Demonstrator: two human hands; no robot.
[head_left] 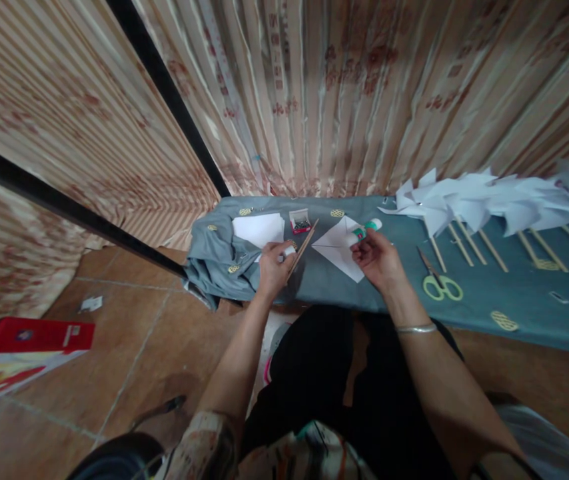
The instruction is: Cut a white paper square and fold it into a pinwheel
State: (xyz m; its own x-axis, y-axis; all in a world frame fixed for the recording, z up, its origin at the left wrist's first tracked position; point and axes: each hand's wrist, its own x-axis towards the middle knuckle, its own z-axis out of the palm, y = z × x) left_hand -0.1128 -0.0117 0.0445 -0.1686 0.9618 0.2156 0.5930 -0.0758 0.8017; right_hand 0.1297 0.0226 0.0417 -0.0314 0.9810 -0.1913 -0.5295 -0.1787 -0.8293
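My right hand [375, 260] is closed around a green and white glue stick [373, 225], held over a creased square of white paper [337, 243] that lies with one corner towards me. Between the fingers of my left hand [274, 268] is a small white cap [289, 252], which looks like the glue stick's cap. Thin wooden sticks [306, 244] lie right beside that hand; whether it touches them I cannot tell. Just beyond, a small open red box [300, 223] contains tiny dark pieces. A stack of white paper [258, 230] rests to the left.
Several white paper pinwheels [494, 197] on wooden sticks lie along the right of the cloth-covered table [484, 293]. Scissors with yellow-green handles [443, 287] are near them. Striped curtains hang behind, with dark poles [174, 110] at the left. A red box [29, 340] stands on the floor.
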